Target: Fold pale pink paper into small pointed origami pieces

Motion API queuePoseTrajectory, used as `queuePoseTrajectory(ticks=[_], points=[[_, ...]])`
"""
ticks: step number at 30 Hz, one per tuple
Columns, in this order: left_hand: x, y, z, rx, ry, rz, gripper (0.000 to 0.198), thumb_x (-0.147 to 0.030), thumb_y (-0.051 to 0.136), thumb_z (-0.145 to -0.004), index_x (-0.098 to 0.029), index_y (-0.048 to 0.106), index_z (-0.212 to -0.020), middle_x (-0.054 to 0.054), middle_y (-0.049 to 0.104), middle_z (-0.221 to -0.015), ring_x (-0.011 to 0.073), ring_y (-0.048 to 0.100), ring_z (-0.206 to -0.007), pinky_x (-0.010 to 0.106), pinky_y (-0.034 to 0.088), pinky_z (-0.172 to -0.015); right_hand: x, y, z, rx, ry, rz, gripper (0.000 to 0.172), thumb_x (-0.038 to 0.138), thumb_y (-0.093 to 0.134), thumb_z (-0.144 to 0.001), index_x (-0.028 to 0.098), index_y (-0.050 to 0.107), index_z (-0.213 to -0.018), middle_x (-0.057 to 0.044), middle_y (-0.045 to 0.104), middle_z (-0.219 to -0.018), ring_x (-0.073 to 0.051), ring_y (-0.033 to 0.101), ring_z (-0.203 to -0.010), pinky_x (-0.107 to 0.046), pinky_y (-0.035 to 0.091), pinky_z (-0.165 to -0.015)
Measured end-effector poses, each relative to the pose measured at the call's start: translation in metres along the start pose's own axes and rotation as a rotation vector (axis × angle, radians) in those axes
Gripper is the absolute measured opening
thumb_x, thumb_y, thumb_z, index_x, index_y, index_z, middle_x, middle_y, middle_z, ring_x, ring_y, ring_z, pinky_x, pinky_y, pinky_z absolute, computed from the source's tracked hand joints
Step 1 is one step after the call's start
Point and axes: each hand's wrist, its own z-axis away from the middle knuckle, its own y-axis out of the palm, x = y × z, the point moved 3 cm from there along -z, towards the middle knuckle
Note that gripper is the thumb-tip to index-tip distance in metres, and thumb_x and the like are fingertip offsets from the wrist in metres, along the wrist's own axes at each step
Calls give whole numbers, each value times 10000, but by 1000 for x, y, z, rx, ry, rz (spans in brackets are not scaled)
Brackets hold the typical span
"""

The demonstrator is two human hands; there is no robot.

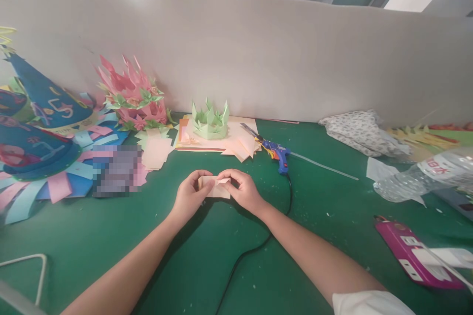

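- Left hand [190,193]: pinches the left end of the pale paper [220,192].
- Right hand [244,191]: pinches the opposite end; fold detail is hard to make out.
- Pale paper: held over the green table [166,270], in front of the green crown [211,129].

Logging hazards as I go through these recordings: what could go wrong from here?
The cord runs under the right forearm, so a sweep of that arm might snag it and drag the glue gun. The gun lies beside loose sheets; if hot, which the picture cannot show, it might mark them. The left hand and right hand pinch a small paper; uneven pressure might skew it.
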Motion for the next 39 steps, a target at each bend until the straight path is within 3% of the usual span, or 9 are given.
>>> queuePoseTrajectory(ticks=[16, 28, 39], points=[[-6, 5, 5, 19, 74, -98, 216, -361, 545, -757, -207, 591, -901, -37, 503, -666, 88, 391, -543, 182, 337, -499, -2, 2, 0, -80, 122, -66, 91, 266, 522, -804, 187, 567, -798, -6, 586, -747, -125, 535, -669, -227, 428, -595], [-5, 6, 6, -6, 105, -137, 239, -388, 584, -727, -206, 588, -881, -84, 309, -498, 82, 300, -461, 182, 293, -462, -3, 3, 1, -111, 111, -47, 104, 280, 530, -801, 184, 565, -783, -11, 596, -733, -130, 551, -662, -236, 439, -592], [-3, 7, 5, 4, 49, -16, 212, -323, 595, -705, -200, 579, -877, -45, 511, -642, 83, 418, -506, 184, 355, -476, -1, 3, 1, -103, 103, -39, 80, 263, 532, -800, 190, 563, -790, -7, 596, -743, -129, 554, -669, -235, 442, -596]])
